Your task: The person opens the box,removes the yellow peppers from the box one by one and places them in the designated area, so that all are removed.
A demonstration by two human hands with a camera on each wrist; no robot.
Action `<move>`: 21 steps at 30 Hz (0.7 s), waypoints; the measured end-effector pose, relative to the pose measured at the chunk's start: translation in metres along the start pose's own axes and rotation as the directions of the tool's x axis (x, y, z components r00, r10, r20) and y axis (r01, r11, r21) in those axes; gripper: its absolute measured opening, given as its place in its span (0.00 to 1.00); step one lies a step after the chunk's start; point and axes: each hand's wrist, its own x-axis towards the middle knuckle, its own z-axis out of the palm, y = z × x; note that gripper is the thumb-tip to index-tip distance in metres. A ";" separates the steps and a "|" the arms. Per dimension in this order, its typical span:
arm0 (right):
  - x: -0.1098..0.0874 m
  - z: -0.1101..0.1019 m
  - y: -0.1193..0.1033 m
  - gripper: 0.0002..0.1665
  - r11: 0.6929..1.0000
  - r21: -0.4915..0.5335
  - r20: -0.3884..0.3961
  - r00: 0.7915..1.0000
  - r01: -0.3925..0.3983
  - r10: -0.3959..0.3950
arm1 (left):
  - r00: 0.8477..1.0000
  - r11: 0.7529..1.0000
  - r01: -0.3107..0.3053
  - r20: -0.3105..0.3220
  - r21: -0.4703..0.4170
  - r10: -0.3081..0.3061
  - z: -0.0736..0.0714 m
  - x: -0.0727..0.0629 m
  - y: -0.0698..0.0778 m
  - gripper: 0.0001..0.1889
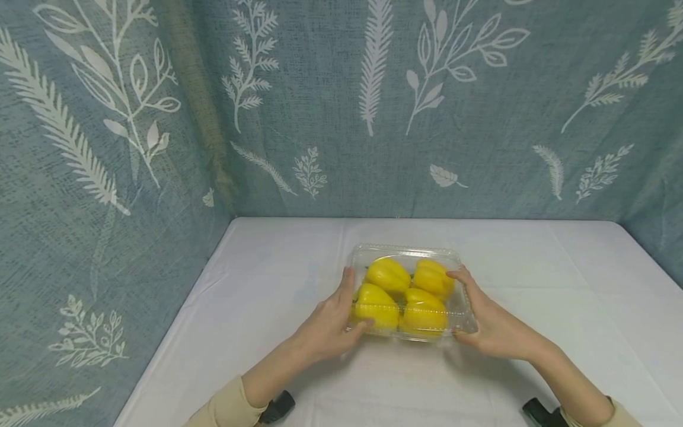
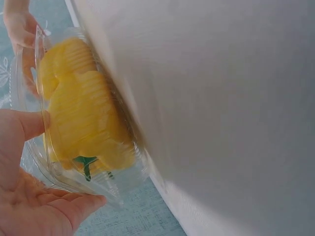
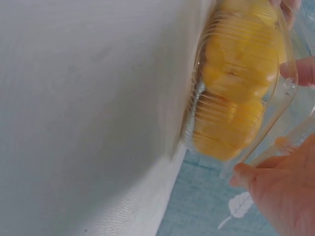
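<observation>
Holding the clear plastic clamshell box (image 1: pixel 411 293) of four yellow bell peppers (image 1: pixel 388 276), I curl my left hand (image 1: pixel 328 326) round its left side and my right hand (image 1: pixel 493 323) round its right. It sits mid-table on the white tablecloth (image 1: pixel 533 267), well clear of every edge. My left wrist view alone shows a green stem (image 2: pixel 86 164).

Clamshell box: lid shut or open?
Shut. The clear clamshell box has its lid down over four yellow bell peppers; left hand and right hand grip its sides.
</observation>
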 end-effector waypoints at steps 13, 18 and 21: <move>0.000 0.000 -0.001 0.58 1.000 0.022 0.011 1.000 -0.008 0.007 | 0.993 0.994 -0.112 0.026 0.013 0.112 -0.004 -0.001 -0.007 0.49; 0.000 0.000 -0.002 0.58 1.000 0.021 0.012 1.000 -0.009 0.009 | 0.988 0.988 -0.153 0.016 0.034 0.153 -0.004 -0.001 -0.010 0.48; 0.000 0.000 -0.002 0.58 1.000 0.023 0.014 1.000 -0.015 0.014 | 0.985 0.984 -0.174 0.018 0.045 0.174 -0.005 -0.002 -0.012 0.47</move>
